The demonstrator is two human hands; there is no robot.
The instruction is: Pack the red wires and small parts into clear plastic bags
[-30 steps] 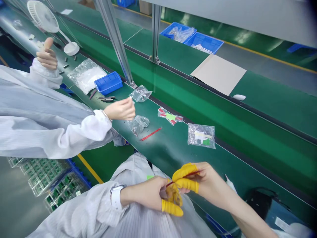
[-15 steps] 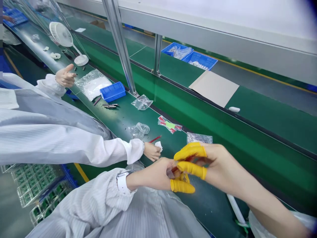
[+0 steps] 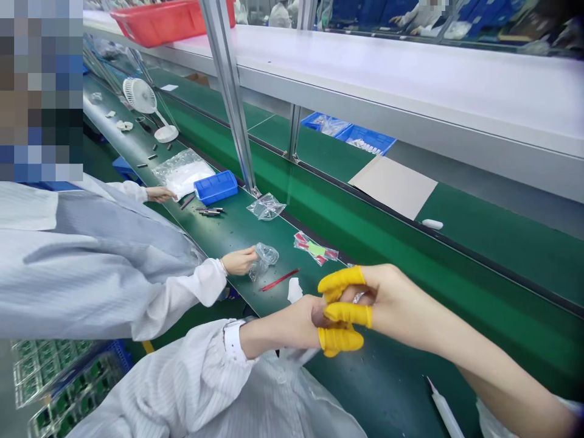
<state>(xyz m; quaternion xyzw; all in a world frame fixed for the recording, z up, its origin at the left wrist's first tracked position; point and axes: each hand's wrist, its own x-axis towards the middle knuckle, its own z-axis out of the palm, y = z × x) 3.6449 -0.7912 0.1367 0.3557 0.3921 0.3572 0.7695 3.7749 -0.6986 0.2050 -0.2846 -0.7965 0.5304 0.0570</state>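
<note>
Both hands are together in front of the body, near the close edge of the desk (image 3: pixel 383 389). The left hand (image 3: pixel 310 319) is curled, yellow cots on its fingers. The right hand (image 3: pixel 385 298), also in yellow cots, bends two digits down against it. Whatever lies between them is hidden by the fingers; whether either hand pinches anything cannot be confirmed.

Risk one: a small piece in this grip could slip, the loose ends of the cots reducing feel, and drop to the lap rather than the desk.

Risk two: the white scrap (image 3: pixel 295 290) lies just beside the left hand; a sideways movement of the wrist could brush it away or over the edge.

Risk three: the pointed white tool (image 3: pixel 444 410) lies below the right forearm, tip bare. A lowered arm could be pricked or could roll the tool.

Risk four: a co-worker's hand (image 3: pixel 240 261) touches the crumpled clear bag (image 3: pixel 267 254), and the thin red strips (image 3: pixel 280 280) lie near it, loose. A pull on the bag could drag them out of line. The clear packet with a green label (image 3: pixel 316 248) lies farther back, apart from both hands, at lower risk.
</note>
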